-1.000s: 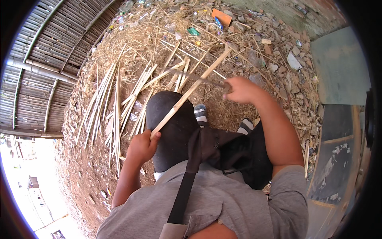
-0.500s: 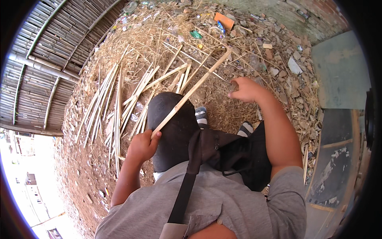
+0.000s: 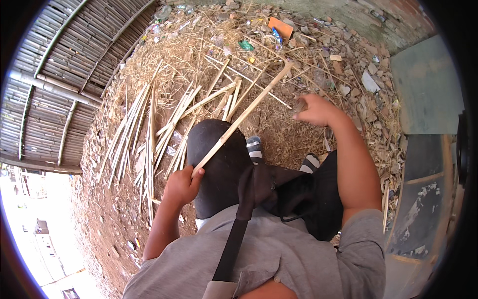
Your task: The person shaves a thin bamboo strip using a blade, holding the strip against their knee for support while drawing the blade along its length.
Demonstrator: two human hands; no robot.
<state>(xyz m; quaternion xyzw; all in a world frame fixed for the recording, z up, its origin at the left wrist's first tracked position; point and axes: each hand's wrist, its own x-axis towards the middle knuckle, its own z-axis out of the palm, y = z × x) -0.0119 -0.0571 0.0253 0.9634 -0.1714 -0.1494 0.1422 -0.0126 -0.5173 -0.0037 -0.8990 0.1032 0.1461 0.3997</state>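
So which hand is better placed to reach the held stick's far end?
Probably the right hand, gripping a tool handle: it is nearer the far end of the bamboo strip. The left hand grips its near end.

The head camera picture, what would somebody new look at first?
Probably the long pale strip slanting over the dark knee, mid-picture, its lower end in the left hand. Next come similar strips on the ground left of the knee, and the right hand, over on the right, around something brownish. Near the top, a bright orange piece stands out among the rubble.
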